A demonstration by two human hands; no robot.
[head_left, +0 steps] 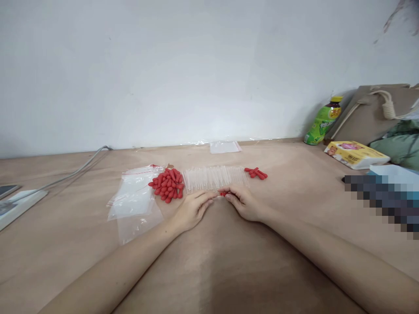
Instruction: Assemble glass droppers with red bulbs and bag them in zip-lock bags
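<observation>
In front of me, at the middle of the table, my left hand pinches a thin clear dropper tube, mostly hidden by the fingers. My right hand grips a red rubber bulb between thumb and fingers. Bulb and tube meet end to end between my fingertips; I cannot tell how far one sits in the other. Just beyond both hands lies a row of clear dropper tubes. A heap of red bulbs is left of that row. Several more red bulbs lie to its right.
Clear zip bags lie left of the heap, and another small bag lies near the wall. A grey cable crosses the left side. At right stand a green bottle, a yellow box and a beige bag.
</observation>
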